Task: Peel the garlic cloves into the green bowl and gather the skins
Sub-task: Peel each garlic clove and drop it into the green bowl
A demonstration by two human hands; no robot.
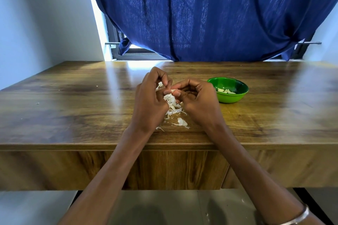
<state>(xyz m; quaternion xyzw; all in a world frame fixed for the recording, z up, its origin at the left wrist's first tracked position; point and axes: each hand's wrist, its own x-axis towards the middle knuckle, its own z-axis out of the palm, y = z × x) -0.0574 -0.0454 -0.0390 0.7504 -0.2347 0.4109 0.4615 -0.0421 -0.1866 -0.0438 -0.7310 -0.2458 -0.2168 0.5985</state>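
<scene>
Both hands, left hand point(150, 97) and right hand point(195, 97), pinch one garlic clove point(172, 91) left of the green bowl point(230, 97); peeling seems unfinished, and next the clove probably goes into the bowl.

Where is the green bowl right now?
In the head view, the green bowl sits on the wooden table, just right of the right hand.

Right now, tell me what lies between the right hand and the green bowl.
Only bare wooden table shows between the right hand and the green bowl in the head view.
</scene>
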